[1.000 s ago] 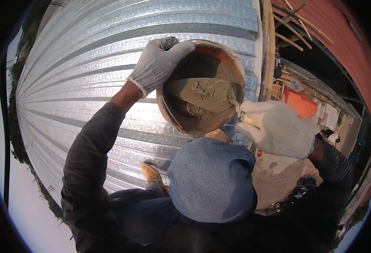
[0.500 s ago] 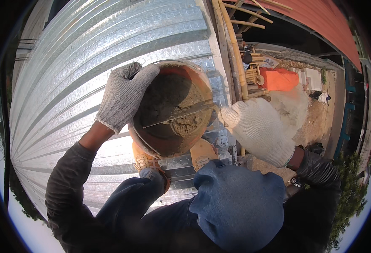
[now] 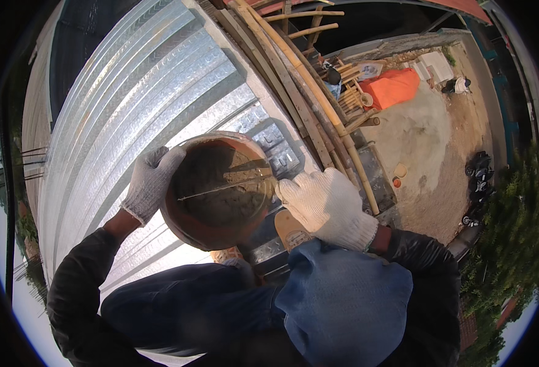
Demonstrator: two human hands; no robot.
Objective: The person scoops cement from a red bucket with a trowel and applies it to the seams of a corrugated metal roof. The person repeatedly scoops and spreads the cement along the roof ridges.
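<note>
Deck (image 3: 129, 116): ribbed metal, at left. Left hand (image 3: 152, 183), gloved: thumb over the rim of the bucket (image 3: 187, 231), fingers curled on it, grip closed. Bucket: in front of the person, above the deck; cannot tell whether it rests there. Inside: grey mortar (image 3: 203, 168), with the trowel (image 3: 233, 185) across it, blade nearly edge-on. Shoe (image 3: 289, 227) just beside the bucket. Right hand (image 3: 327, 202), gloved: fingers folded round the trowel's handle, mostly hidden. Farther right: bamboo pole (image 3: 295, 59), then orange tarp (image 3: 392, 88) on the ground below.
</note>
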